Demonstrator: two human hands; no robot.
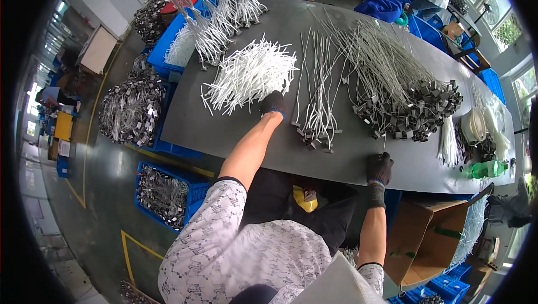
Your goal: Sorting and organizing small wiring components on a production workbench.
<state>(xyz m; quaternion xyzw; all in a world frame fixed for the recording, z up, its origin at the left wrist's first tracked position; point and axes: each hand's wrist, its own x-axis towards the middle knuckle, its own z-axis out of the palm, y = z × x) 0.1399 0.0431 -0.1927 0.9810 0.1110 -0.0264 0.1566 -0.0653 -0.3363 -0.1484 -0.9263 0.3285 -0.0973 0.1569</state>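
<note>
My left hand, in a dark glove, is at the near right edge of a heap of short thin white tubes on the grey table. Its fingers look curled in, and whatever they pinch is hidden. At the table's front edge my right hand, also gloved, is closed round a thin grey wire that runs up toward a large bundle of wires. Dark block-shaped ends cluster at the bundle's near end. Between the hands lies a smaller group of wires with similar blocks.
Blue crates full of wire pieces stand at the left. More wire bundles hang over the table's far left corner. A green bottle and a white roll are at the right, above an open cardboard box.
</note>
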